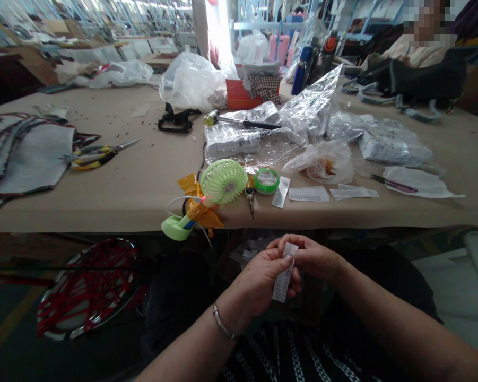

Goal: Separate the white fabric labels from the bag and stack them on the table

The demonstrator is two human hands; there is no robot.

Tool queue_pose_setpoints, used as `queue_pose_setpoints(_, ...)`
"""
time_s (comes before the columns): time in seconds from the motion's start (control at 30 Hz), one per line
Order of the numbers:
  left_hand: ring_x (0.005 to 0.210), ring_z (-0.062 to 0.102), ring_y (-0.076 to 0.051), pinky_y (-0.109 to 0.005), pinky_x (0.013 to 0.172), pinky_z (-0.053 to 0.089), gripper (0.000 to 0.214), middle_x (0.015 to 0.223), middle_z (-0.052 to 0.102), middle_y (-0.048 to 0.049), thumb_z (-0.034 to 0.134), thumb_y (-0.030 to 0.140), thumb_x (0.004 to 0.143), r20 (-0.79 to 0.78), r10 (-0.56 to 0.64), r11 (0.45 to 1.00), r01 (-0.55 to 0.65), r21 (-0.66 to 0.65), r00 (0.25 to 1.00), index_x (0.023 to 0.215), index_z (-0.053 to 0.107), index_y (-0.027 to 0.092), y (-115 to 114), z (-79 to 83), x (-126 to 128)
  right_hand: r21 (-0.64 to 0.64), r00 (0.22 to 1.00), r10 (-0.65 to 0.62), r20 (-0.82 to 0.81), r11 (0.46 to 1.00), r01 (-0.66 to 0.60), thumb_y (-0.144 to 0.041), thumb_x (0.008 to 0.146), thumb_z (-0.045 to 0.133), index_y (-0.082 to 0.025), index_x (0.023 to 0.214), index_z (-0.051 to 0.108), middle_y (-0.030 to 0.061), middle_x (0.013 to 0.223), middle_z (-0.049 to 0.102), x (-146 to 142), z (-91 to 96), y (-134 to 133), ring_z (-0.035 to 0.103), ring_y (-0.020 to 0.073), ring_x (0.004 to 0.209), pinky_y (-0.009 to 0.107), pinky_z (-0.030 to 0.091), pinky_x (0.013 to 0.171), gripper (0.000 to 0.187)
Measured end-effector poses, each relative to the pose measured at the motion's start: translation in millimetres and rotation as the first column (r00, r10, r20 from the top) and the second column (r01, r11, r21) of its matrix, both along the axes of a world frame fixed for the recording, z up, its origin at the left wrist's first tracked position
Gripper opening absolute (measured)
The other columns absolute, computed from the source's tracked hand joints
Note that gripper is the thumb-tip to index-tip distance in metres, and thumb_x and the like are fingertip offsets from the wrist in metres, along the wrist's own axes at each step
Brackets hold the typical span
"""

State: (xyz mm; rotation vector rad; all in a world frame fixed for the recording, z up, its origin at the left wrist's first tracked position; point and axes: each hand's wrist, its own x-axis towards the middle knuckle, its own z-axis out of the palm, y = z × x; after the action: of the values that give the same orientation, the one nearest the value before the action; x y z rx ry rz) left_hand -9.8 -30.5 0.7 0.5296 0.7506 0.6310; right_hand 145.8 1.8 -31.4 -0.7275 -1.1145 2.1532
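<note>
Above my lap, just below the table's front edge, both hands come together around a narrow white printed label point(282, 281). My left hand point(262, 273) pinches the label, thumb on its face and fingers behind. The fingers of my right hand point(312, 255) close at the label's upper end. Whether it is one layer or several I cannot tell. On the table edge ahead lie more printed labels point(309, 194), a small shiny strip point(281, 192) and a round green tin point(266, 181) with white stuff inside.
A green fan point(223, 181), taped with orange tape, stands at the edge beside a screwdriver-like tool point(250, 197). Behind are plastic-wrapped label bundles point(393, 140) and a hammer-like tool point(246, 122). Scissors point(99, 155) and stacked fabric pieces point(32, 154) lie left. A person sits at far right.
</note>
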Motion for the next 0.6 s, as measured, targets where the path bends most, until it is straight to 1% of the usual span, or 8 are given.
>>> queue_pose_setpoints(0.1, 0.046, 0.054, -0.010, -0.020, 0.045, 0.040, 0.019, 0.058, 0.057, -0.0004, 0.058, 0.032, 0.078, -0.033, 0.047, 0.999, -0.048, -0.017, 0.998, 0.082, 0.057, 0.013, 0.1, 1.7, 0.2, 0.131, 0.988, -0.097, 0.117, 0.988, 0.081, -0.031, 0.073, 0.064, -0.019, 0.104, 0.056, 0.0064, 0.105, 0.061, -0.1, 4.7, -1.5, 0.060, 0.0145, 0.078, 0.026, 0.049, 0.067, 0.034)
queue_pose_setpoints(0.17, 0.046, 0.054, -0.010, -0.020, 0.045, 0.040, 0.019, 0.058, 0.057, -0.0002, 0.058, 0.031, 0.078, -0.060, 0.087, 0.996, -0.089, -0.023, 0.994, 0.082, 0.057, 0.013, 0.2, 2.8, -0.5, 0.356, 0.939, -0.248, 0.240, 0.922, 0.153, -0.031, 0.078, 0.060, -0.021, 0.108, 0.056, 0.0055, 0.104, 0.060, 0.6, 10.8, -2.9, 0.059, 0.0147, 0.083, 0.027, 0.048, 0.073, 0.032)
queue_pose_setpoints(0.2, 0.046, 0.054, -0.010, -0.020, 0.045, 0.040, 0.019, 0.058, 0.057, -0.0003, 0.058, 0.032, 0.078, -0.070, 0.103, 0.994, -0.105, -0.025, 0.992, 0.082, 0.057, 0.013, 0.4, 3.0, -1.0, 0.496, 0.897, -0.332, 0.292, 0.854, 0.155, -0.031, 0.080, 0.058, -0.021, 0.107, 0.057, 0.0055, 0.104, 0.060, 1.0, 14.1, -3.7, 0.058, 0.0156, 0.087, 0.028, 0.047, 0.078, 0.029)
queue_pose_setpoints(0.27, 0.046, 0.054, -0.009, -0.021, 0.046, 0.041, 0.021, 0.059, 0.058, -0.0009, 0.060, 0.033, 0.077, -0.081, 0.120, 0.992, -0.122, -0.024, 0.990, 0.083, 0.057, 0.013, 0.7, 2.5, -1.9, 0.730, 0.806, -0.472, 0.358, 0.680, 0.073, -0.029, 0.082, 0.056, -0.019, 0.106, 0.058, 0.0067, 0.103, 0.059, 1.5, 19.6, -5.2, 0.056, 0.0178, 0.094, 0.031, 0.045, 0.085, 0.026)
queue_pose_setpoints(0.33, 0.044, 0.053, -0.009, -0.022, 0.047, 0.041, 0.023, 0.061, 0.059, -0.0015, 0.061, 0.034, 0.076, -0.077, 0.127, 0.991, -0.129, -0.020, 0.989, 0.082, 0.058, 0.012, 1.1, 1.2, -2.5, 0.845, 0.746, -0.551, 0.374, 0.533, -0.030, -0.028, 0.083, 0.054, -0.019, 0.107, 0.058, 0.0085, 0.104, 0.058, 1.2, 22.6, -6.5, 0.055, 0.0196, 0.098, 0.033, 0.044, 0.087, 0.026)
queue_pose_setpoints(0.37, 0.044, 0.052, -0.009, -0.022, 0.047, 0.042, 0.023, 0.061, 0.059, -0.0017, 0.061, 0.034, 0.075, -0.072, 0.131, 0.991, -0.132, -0.017, 0.989, 0.082, 0.058, 0.012, 1.2, 0.4, -2.6, 0.870, 0.728, -0.572, 0.378, 0.488, -0.069, -0.028, 0.084, 0.052, -0.019, 0.108, 0.058, 0.0091, 0.105, 0.058, 0.7, 23.1, -7.0, 0.055, 0.0200, 0.098, 0.034, 0.045, 0.086, 0.026)
queue_pose_setpoints(0.47, 0.045, 0.053, -0.009, -0.023, 0.049, 0.042, 0.024, 0.059, 0.059, -0.0021, 0.064, 0.034, 0.074, -0.059, 0.150, 0.988, -0.151, -0.017, 0.987, 0.079, 0.058, 0.012, 1.0, -1.4, -2.7, 0.892, 0.688, -0.605, 0.402, 0.428, -0.144, -0.028, 0.086, 0.050, -0.019, 0.107, 0.058, 0.0094, 0.104, 0.058, -1.8, 22.1, -8.0, 0.055, 0.0201, 0.097, 0.034, 0.046, 0.084, 0.025)
queue_pose_setpoints(0.6, 0.045, 0.053, -0.009, -0.022, 0.048, 0.042, 0.022, 0.058, 0.059, -0.0018, 0.063, 0.033, 0.074, -0.064, 0.175, 0.984, -0.176, -0.018, 0.983, 0.078, 0.058, 0.012, 0.9, -1.2, -3.6, 0.886, 0.679, -0.609, 0.410, 0.443, -0.138, -0.027, 0.085, 0.050, -0.019, 0.108, 0.058, 0.0090, 0.105, 0.059, -5.3, 20.2, -8.8, 0.055, 0.0202, 0.098, 0.035, 0.045, 0.086, 0.026)
